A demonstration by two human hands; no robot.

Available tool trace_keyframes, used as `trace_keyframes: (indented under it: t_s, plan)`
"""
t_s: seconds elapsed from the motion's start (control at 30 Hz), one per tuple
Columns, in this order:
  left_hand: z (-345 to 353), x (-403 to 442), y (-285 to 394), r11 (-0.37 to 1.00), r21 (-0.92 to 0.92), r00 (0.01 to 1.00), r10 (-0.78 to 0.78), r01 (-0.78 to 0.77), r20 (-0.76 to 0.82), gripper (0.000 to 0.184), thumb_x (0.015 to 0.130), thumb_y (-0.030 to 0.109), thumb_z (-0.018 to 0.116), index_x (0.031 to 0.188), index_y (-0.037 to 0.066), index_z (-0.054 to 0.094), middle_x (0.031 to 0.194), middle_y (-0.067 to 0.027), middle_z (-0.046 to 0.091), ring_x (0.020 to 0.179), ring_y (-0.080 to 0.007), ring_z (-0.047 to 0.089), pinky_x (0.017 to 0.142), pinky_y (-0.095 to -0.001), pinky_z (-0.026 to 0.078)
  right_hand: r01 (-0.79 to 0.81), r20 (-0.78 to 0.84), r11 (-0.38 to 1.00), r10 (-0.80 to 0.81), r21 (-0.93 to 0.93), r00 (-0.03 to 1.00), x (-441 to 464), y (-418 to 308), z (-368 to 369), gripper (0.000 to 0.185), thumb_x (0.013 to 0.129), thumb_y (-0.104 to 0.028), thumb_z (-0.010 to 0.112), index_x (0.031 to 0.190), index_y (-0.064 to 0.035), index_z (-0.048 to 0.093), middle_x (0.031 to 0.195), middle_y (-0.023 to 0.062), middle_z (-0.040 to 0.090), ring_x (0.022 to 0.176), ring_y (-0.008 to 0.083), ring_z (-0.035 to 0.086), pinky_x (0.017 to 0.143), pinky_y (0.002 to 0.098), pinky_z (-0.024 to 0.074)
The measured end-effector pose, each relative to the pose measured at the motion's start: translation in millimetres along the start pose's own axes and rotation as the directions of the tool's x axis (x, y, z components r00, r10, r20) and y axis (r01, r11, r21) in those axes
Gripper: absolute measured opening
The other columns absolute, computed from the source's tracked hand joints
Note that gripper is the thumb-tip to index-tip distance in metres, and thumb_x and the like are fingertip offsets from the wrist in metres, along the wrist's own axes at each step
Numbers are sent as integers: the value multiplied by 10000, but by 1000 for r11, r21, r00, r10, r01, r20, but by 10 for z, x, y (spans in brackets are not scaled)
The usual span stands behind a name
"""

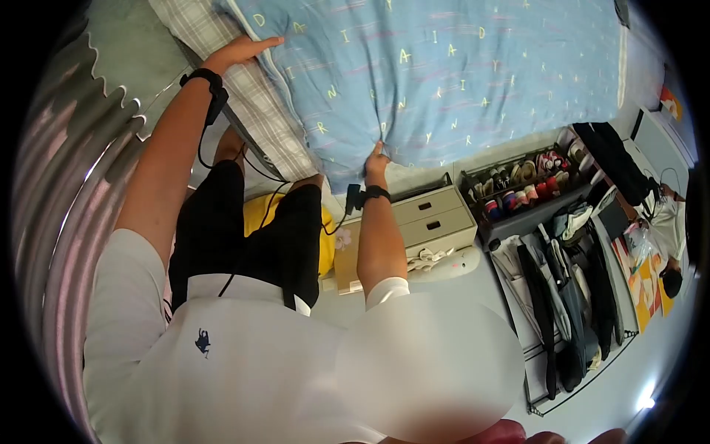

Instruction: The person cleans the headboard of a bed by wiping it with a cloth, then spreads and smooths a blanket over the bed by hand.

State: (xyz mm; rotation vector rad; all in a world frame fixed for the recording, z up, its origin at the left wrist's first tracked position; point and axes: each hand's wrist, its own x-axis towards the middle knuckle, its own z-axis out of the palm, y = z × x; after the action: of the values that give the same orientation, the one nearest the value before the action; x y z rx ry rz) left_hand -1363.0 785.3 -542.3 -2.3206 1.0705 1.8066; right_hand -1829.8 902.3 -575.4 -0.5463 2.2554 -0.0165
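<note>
Along the bed [255, 111], the right hand [376, 161] pinches the edge of the blue quilt [444, 81]; the left hand [238, 52] extends one digit onto it, remaining grip indeterminable.

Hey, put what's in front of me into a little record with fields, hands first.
Left hand: at the blue cover's edge, one finger extended over it
Right hand: fingers pinching the cover near its lower edge, fabric creased there
Cover pattern: yellow letters, thin pinkish streaks
Beside cover: plaid bedding
Furniture: pale drawer unit, drawers shut
Beyond it: shoes in a rack, clothes below
Other person: far right
Unclear: whether left fingers grip
</note>
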Motion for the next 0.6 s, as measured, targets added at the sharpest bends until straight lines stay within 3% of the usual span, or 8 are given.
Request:
trace_keyframes:
  t_s: [0.07,0.2,0.23,0.4,0.43,0.47,0.53,0.6]
  plan:
    - [58,18,43,984,-162,995,86,-77,48,926,683,754,556,1252,25,529,1201,-176,558,1102,-273,558,882,-349,479,242,-73,966,-248,-87,966,133,207,15,750,860,-522,539,1076,195,500,1090,372,535,1012,450,552,885,422,441]
    - [11,6,146,993,-63,990,104,-98,96,969,658,768,563,1285,33,497,1215,-163,555,1077,-281,570,800,-333,511,111,46,932,-101,-344,994,-304,-309,-336,699,839,-518,576,1021,157,570,1063,344,568,981,456,566,850,424,456]
    - [26,-8,140,994,-79,993,88,-81,82,969,658,768,563,1285,33,497,1215,-163,555,1077,-281,570,800,-333,511,149,-111,919,-202,-365,973,-293,-233,-293,764,798,-574,594,965,172,573,982,339,591,932,427,590,828,420,465]
    - [-182,-231,253,943,-289,985,172,-164,1,997,642,736,624,1336,43,441,1304,-159,495,1200,-300,470,943,-398,437,334,-190,920,-373,-207,908,-550,-137,-373,771,781,-571,623,948,181,575,972,344,600,933,409,605,816,431,461]
    - [-317,-346,305,782,-610,982,186,-127,34,1056,637,699,667,1352,-14,362,1341,-193,433,1272,-311,383,1038,-396,343,350,-183,914,-388,-208,903,-631,-185,-406,692,817,-493,627,1125,120,536,1089,279,596,1000,378,590,873,416,440]
    - [-397,-445,378,784,-607,982,187,-131,29,1056,637,699,667,1352,-14,362,1341,-193,433,1272,-311,383,1038,-396,343,353,-182,913,-389,-202,903,-680,-239,-427,692,817,-493,627,1125,120,536,1089,279,596,1000,378,590,873,416,440]
    - [-508,-809,696,334,-921,975,159,-201,-155,507,865,332,613,1230,-6,517,1233,-96,542,1136,-213,497,983,-311,374,351,-96,936,-346,39,933,-804,-274,-511,616,851,-441,613,1084,126,560,1048,256,621,931,317,604,829,376,449]
    - [-356,-512,492,241,-962,988,119,-124,-98,509,849,303,652,1206,-37,528,1175,-91,572,1068,-201,538,937,-323,421,256,-54,967,-255,5,965,-851,-128,-702,534,896,-372,574,1037,143,572,988,233,640,855,242,587,786,347,452]
